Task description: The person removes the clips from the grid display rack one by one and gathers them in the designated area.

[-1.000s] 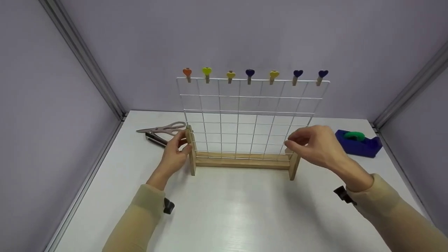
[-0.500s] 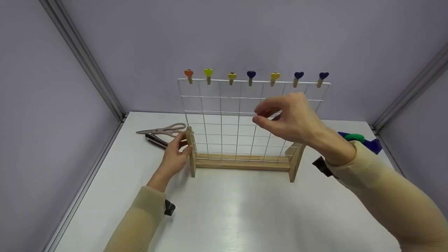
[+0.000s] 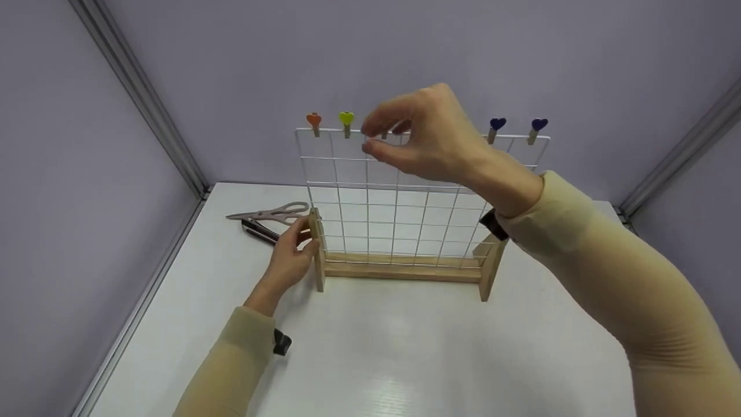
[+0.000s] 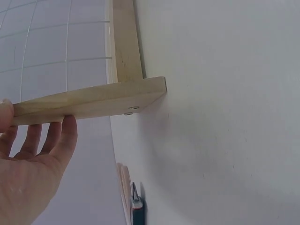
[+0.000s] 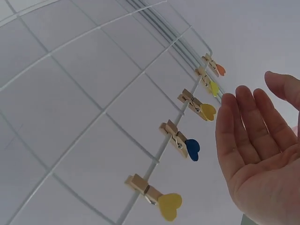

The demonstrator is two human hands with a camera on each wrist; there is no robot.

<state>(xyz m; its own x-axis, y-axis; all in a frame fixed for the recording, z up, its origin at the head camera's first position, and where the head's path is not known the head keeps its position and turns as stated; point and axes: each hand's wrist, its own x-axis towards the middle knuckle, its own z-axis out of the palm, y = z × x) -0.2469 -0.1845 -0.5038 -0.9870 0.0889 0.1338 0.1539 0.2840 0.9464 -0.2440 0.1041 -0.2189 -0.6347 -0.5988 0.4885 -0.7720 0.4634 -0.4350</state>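
A white wire grid (image 3: 367, 204) stands upright in a wooden stand. My left hand (image 3: 283, 260) grips the stand's left upright (image 4: 93, 102), thumb on one side and fingers on the other. Heart-topped clothespins line the grid's top wire: an orange one (image 3: 314, 120) and a lime one (image 3: 346, 118) at left, a yellow one (image 5: 170, 205) and a blue one (image 5: 192, 149) further along, among several. My right hand (image 3: 437, 136) is raised before the top wire with fingers loosely bent, holding nothing. In the right wrist view it is apart from the clothespins. In the head view it hides the middle ones.
Scissors (image 3: 260, 215) and a dark stapler (image 3: 259, 231) lie on the white table (image 3: 370, 341), left of the stand. Grey walls (image 3: 231, 69) enclose the back and sides. My right forearm (image 3: 613, 278) crosses above the table's right part.
My right hand has risen and moved left, from beside the stand's right upright to the grid's top wire. The tape dispenser is now behind my arm. My left hand has stayed put.
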